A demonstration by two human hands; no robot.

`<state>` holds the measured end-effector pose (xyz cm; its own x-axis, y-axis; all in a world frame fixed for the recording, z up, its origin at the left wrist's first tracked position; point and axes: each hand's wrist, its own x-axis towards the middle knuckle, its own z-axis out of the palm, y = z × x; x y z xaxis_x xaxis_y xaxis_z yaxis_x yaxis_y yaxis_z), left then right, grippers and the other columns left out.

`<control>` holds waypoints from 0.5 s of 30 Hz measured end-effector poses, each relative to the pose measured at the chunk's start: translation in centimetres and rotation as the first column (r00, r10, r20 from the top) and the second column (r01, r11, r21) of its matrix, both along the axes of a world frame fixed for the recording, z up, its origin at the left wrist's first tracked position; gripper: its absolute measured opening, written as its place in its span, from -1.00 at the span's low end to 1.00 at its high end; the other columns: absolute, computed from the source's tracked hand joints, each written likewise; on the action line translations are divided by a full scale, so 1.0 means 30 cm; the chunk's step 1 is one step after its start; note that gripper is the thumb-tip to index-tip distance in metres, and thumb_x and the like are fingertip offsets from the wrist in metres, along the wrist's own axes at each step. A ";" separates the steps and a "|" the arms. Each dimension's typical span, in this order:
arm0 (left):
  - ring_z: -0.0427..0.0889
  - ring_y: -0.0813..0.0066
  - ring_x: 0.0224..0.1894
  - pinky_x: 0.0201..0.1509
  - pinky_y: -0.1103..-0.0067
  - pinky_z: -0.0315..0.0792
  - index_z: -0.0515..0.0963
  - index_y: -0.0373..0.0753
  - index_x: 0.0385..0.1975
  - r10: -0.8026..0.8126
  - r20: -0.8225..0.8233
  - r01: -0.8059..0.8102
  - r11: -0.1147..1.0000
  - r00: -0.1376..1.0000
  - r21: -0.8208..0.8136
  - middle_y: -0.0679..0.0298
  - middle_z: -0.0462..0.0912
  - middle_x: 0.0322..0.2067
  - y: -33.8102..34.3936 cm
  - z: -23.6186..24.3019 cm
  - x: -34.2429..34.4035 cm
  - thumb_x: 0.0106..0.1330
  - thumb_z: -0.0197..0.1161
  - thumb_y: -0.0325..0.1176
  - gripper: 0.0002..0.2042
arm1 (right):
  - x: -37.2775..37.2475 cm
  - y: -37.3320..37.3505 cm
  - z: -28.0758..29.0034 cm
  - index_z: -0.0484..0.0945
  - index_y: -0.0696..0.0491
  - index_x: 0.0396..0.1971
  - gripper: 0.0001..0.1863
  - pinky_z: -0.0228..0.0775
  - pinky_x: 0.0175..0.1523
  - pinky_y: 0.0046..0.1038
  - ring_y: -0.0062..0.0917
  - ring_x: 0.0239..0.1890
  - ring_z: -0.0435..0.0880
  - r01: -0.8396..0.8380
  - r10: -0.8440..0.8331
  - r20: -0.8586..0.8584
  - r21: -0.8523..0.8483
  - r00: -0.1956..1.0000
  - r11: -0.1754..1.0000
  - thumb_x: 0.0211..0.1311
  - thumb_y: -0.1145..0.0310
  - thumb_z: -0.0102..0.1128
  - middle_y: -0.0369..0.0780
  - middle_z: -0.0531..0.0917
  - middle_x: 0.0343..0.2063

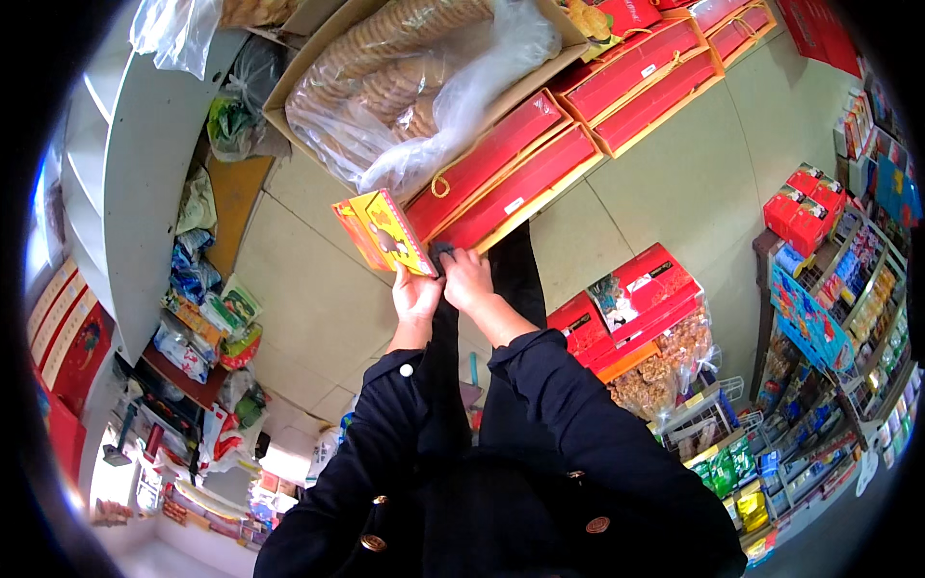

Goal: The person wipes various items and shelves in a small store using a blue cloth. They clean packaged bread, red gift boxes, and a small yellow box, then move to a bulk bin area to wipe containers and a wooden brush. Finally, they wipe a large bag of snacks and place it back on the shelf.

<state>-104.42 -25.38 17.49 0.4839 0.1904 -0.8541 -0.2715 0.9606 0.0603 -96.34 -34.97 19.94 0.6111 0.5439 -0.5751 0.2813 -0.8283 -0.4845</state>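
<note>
My left hand is closed on the lower edge of a small yellow and red cardboard box, which it holds up at a tilt. My right hand is closed on a dark cloth beside the box's lower right corner. Whether the cloth touches the box I cannot tell. Just beyond my hands stand red gift boxes in bags with yellow rope handles. Behind the small box is an open carton of round biscuits in clear plastic.
On the right are red boxes above bagged walnuts, and a rack of small packets. A white shelf unit and a heap of packaged goods stand on the left. Pale floor tiles lie between.
</note>
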 end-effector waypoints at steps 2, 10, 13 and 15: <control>0.27 0.13 0.19 0.30 0.05 -0.05 0.30 -0.11 0.15 -0.042 0.137 0.046 0.999 0.990 -0.028 0.20 0.36 0.15 0.013 -0.011 -0.042 0.31 0.01 -0.05 -0.54 | 0.154 -0.021 -0.016 0.59 0.10 -0.29 -0.68 0.35 -0.15 -0.45 -0.31 -0.23 0.56 0.173 -0.137 -0.696 -0.018 0.705 0.985 -0.15 0.42 0.09 -0.09 0.61 -0.34; 0.31 0.21 0.20 0.34 0.27 0.07 0.24 -0.22 0.17 -0.242 0.033 0.237 0.965 0.970 0.115 0.22 0.40 0.12 0.055 0.162 -0.182 0.32 0.06 -0.23 -0.55 | 0.461 -0.374 0.054 0.58 0.14 -0.32 -0.65 0.37 -0.28 -0.46 -0.49 -0.41 0.55 0.298 -0.275 -0.728 -0.102 0.627 0.949 -0.15 0.27 0.08 -0.22 0.63 -0.46; 0.39 0.32 0.15 0.26 0.34 0.23 0.23 -0.26 0.17 -0.556 0.024 0.550 0.828 0.831 0.111 0.21 0.41 0.11 0.121 0.316 -0.144 0.34 0.04 -0.32 -0.58 | 0.469 -0.472 0.077 0.58 0.18 -0.25 -0.40 0.40 -0.16 -0.45 -0.49 -0.30 0.59 0.455 -0.455 -0.662 -0.189 0.596 0.870 0.07 -0.15 0.10 -0.17 0.65 -0.35; 0.49 0.38 0.04 0.16 0.39 0.35 0.23 -0.30 0.15 -0.750 -0.056 0.748 0.645 0.659 0.155 0.19 0.45 0.06 0.170 0.355 -0.093 0.36 0.00 -0.37 -0.62 | 0.447 -0.512 0.069 0.58 0.22 -0.27 -0.39 0.42 -0.18 -0.46 -0.54 -0.34 0.60 0.505 -0.522 -0.598 -0.215 0.609 0.836 0.16 -0.14 0.06 -0.19 0.66 -0.38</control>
